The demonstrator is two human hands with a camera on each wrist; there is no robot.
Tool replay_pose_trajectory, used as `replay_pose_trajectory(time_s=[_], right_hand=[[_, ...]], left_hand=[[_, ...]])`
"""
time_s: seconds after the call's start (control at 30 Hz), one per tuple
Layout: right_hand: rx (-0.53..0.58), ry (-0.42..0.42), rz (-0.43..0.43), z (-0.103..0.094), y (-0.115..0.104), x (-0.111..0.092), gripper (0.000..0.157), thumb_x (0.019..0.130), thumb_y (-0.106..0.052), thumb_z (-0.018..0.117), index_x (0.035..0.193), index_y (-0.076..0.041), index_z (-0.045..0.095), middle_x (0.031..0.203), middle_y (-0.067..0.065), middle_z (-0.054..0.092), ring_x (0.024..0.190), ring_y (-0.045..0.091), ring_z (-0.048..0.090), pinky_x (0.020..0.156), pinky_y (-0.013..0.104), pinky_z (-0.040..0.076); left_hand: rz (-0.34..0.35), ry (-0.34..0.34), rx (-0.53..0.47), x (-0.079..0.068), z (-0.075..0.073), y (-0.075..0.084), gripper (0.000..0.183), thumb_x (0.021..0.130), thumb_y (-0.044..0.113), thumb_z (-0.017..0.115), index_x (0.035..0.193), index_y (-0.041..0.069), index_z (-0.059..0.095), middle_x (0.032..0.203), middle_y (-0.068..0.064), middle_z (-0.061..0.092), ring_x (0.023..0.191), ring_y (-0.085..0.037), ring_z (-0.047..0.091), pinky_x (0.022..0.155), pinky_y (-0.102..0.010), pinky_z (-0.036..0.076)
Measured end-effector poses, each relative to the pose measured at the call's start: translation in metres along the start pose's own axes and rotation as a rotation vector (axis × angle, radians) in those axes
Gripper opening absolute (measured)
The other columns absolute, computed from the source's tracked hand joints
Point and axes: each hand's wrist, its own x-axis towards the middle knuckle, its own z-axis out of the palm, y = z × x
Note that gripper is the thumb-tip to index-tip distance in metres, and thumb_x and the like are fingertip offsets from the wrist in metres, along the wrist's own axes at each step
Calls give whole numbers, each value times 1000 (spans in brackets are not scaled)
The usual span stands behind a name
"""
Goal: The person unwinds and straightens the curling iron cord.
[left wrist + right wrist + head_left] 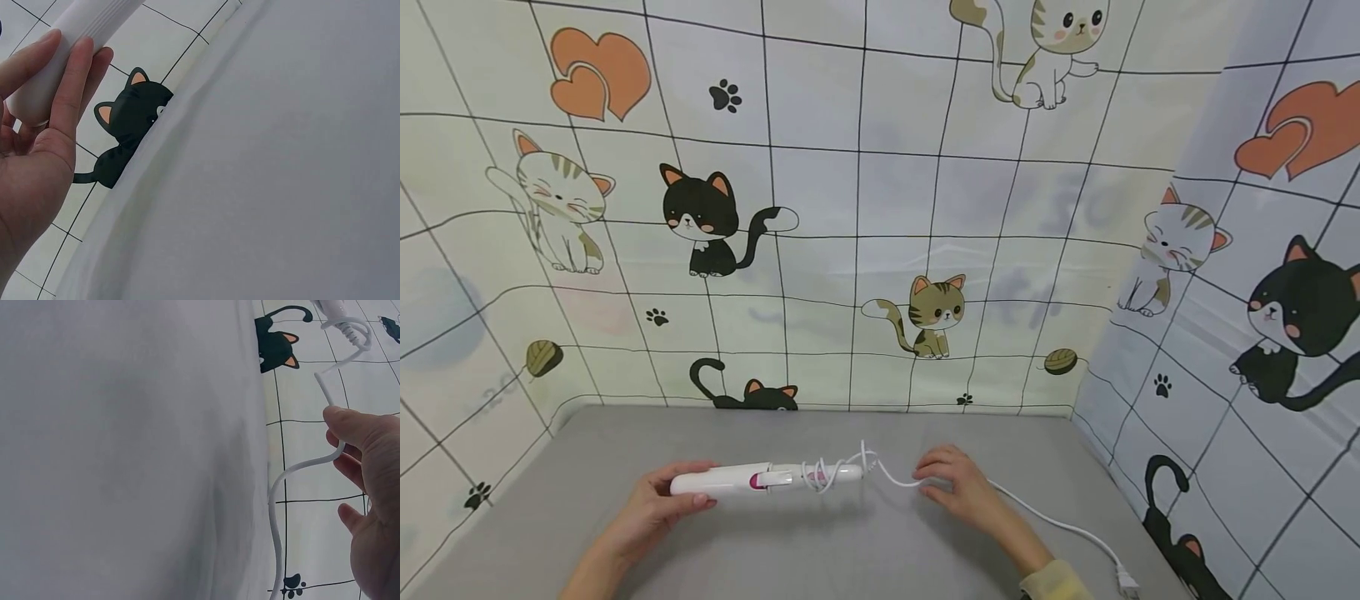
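A slim white hair styling iron [722, 480] with pink accents is held level over the grey table by my left hand [658, 508]. Thumb and fingers grip its smooth, rounded left end; the left wrist view shows fine ridges along the body [103, 22]. White cord is looped loosely around the iron's right part, near the cord outlet. My right hand [958, 487] pinches the cord [895, 479] between thumb and fingers, a short way from the iron. In the right wrist view the cord [273, 515] runs past the fingertips and hangs down in a curve.
Beyond the right hand the cord trails to a white plug [1126, 582] near the table's right edge. The grey tabletop [820, 558] is bordered behind and at both sides by a cat-print, grid-lined cloth [895, 200].
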Motion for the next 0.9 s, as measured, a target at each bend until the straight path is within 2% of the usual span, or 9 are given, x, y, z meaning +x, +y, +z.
replay_pose_trajectory(time_s=[0.13,0.23,0.37,0.5,0.63,0.9], right_hand=[[-8,-2,-2,2,-2,-1,24,72,0,88,90,-11,76,97,-1,74,98,21,68,106,49,50],[16,2,26,2,-3,-3,22,75,0,85,91,-11,75,93,-1,75,94,19,70,106,52,51],[68,11,123,2,-3,-5,16,81,0,82,92,-10,75,88,-4,73,84,14,69,87,51,61],[157,0,286,3,-1,-8,10,87,-1,78,94,-8,76,87,-5,73,80,9,66,70,35,63],[198,-7,422,2,2,-10,4,92,-4,75,96,-6,77,86,-5,72,77,4,62,65,26,61],[164,50,622,0,6,-15,6,93,-9,75,94,-3,76,75,-6,70,68,3,60,58,21,53]], left_hand=[[3,0,-7,-1,-2,-1,47,89,-23,58,127,1,71,122,-1,69,104,-16,66,93,-40,61],[3,-1,-18,-1,-4,-2,47,89,-23,57,127,1,71,123,-1,69,105,-15,66,93,-39,61],[-6,29,-27,-1,-6,-2,47,89,-24,57,127,1,71,123,0,70,105,-15,66,93,-39,61],[-21,62,-15,-2,-7,0,45,89,-22,58,127,0,71,123,2,69,105,-16,66,92,-38,61],[-16,67,-16,-4,-8,1,45,89,-22,59,127,0,71,123,2,70,105,-15,66,92,-39,61],[12,86,-49,-6,-12,0,47,90,-24,55,124,3,73,121,1,70,104,-15,66,91,-39,62]])
